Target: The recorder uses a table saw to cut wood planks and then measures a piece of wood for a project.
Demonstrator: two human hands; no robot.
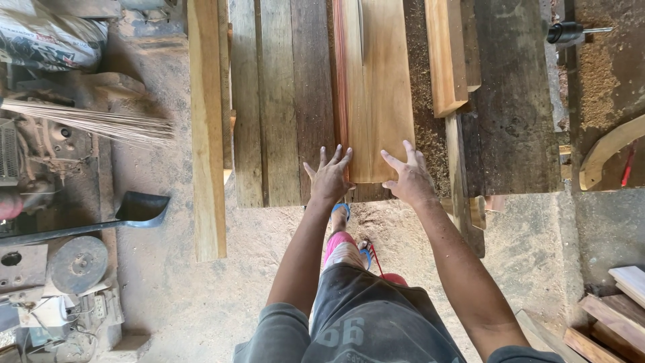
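Observation:
A light, reddish-edged wooden plank [376, 87] lies lengthwise on a bench of darker boards [279, 101]. My left hand [329, 176] rests flat, fingers spread, at the plank's near left corner, partly on the dark board beside it. My right hand [408, 176] presses flat on the plank's near right corner, fingers apart. Neither hand grips anything. Below, my legs and blue sandals [341, 210] stand on the dusty floor.
A long pale plank [207, 128] leans at the bench's left. A shorter pale board [445, 57] and a dark wide board [514, 101] lie right. A broom [101, 122], shovel [138, 210], grinding disc [79, 263] sit left; wood offcuts [615, 316] lower right.

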